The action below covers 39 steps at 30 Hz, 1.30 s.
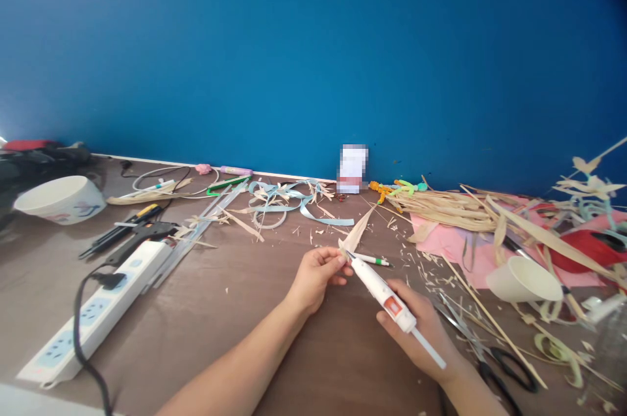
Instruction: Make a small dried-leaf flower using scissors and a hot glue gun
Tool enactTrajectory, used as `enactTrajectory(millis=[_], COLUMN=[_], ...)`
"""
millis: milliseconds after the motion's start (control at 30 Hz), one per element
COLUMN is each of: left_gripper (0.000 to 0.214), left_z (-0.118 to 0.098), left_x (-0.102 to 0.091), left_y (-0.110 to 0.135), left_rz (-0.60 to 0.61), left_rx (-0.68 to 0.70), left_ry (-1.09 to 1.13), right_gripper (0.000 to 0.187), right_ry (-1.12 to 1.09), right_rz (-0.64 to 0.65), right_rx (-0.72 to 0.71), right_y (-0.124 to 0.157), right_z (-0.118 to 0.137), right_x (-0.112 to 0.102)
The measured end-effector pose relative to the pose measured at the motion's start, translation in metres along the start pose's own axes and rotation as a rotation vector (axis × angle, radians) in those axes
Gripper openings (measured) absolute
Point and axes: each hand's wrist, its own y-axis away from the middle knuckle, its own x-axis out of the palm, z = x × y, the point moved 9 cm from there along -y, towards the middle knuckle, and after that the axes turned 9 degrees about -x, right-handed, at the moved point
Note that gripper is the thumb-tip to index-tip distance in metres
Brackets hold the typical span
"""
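Observation:
My left hand (321,275) pinches the lower end of a dried husk leaf (358,233), whose pointed tip rises up and to the right. In my right hand (424,324) is a white hot glue gun (385,293), with a glue stick (430,347) poking out of its back end. Its nozzle meets the base of the leaf at my left fingertips; whether it touches cannot be made out. Just behind the nozzle lies a white pen with a green band (377,260). Black-handled scissors (490,354) rest to the right of my right hand.
At left stand a white power strip (93,311) with a plugged-in cord and a white bowl (61,199). Pale blue ribbon (326,219) lies at the back. On the right are a husk bundle (435,207), pink paper (443,246), a paper cup (526,280) and scattered scraps. A blue wall (313,63) rises behind.

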Motion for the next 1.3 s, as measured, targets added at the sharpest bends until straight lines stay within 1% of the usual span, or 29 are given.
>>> enactTrajectory(millis=[300,567,700,833,1067,1167,1300], left_gripper=[0.022,0.022,0.021,0.02,0.023,0.024,0.024], left_z=[-0.0011,-0.0011,-0.0001,0.0007,-0.0004,-0.0016,-0.0032], left_x=[-0.0003,-0.0012,-0.0007,-0.0007,-0.0031,-0.005,-0.0048], left_y=[0.0002,0.001,0.0009,0.0005,0.0003,0.0006,0.0016], left_rz=[-0.012,-0.029,-0.011,-0.008,-0.048,-0.075,-0.081], left_rx=[-0.007,-0.021,-0.016,-0.008,-0.008,-0.014,-0.019], left_ry=[0.03,0.027,0.031,0.028,0.046,0.043,0.031], right_gripper=[0.016,0.016,0.015,0.015,0.018,0.018,0.016], right_ry=[-0.005,-0.034,-0.042,-0.035,0.005,0.02,0.004], right_rz=[0.039,0.002,-0.01,0.011,0.005,-0.019,-0.025], right_rx=[0.007,0.018,0.011,0.001,0.011,0.007,0.011], right_y=[0.0011,0.0064,0.005,0.0036,0.0061,0.0066,0.0067], right_z=[0.0017,-0.0064,-0.0036,-0.0014,-0.0069,-0.0069,-0.0061], right_x=[-0.0009,0.0008,-0.0006,0.001,0.0017,-0.0022,-0.0045])
